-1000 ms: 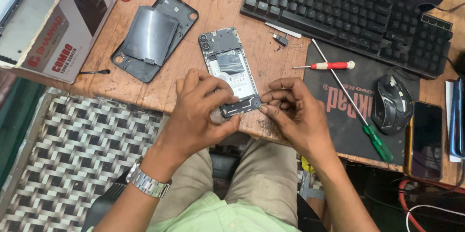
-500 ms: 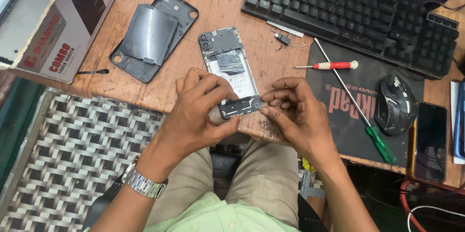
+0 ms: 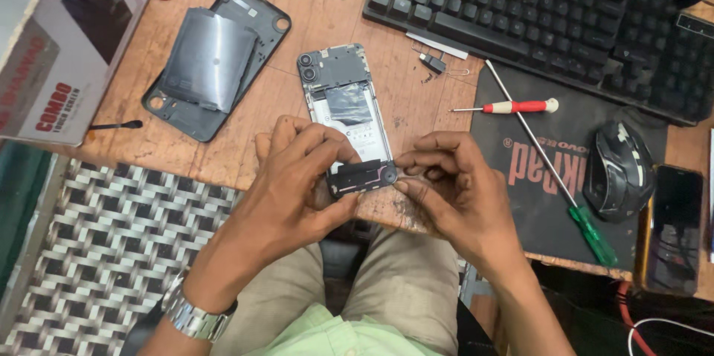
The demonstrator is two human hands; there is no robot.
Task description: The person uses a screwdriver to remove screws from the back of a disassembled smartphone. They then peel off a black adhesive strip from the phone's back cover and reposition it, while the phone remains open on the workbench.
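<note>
An opened phone point(image 3: 342, 107) lies face down on the wooden desk point(image 3: 349, 14), its back off and its inner parts bare. My left hand point(image 3: 297, 185) grips the phone's lower end, fingers curled over a black bottom cover piece point(image 3: 364, 176). My right hand point(image 3: 454, 192) pinches the right end of that black piece between thumb and forefinger. A silver watch sits on my left wrist. The phone's dark back cover point(image 3: 216, 58), with a grey battery lying on it, rests to the upper left.
A black keyboard point(image 3: 535, 21) runs along the far right. A red-handled screwdriver point(image 3: 513, 107) and a long green-handled screwdriver point(image 3: 565, 192) lie on a black mouse pad point(image 3: 535, 207), beside a black mouse point(image 3: 621, 170) and a dark phone point(image 3: 673, 229). A grey box point(image 3: 59, 51) stands far left.
Both hands stay on the phone's lower end with only small finger shifts. The view has drifted slightly; nothing on the desk has moved.
</note>
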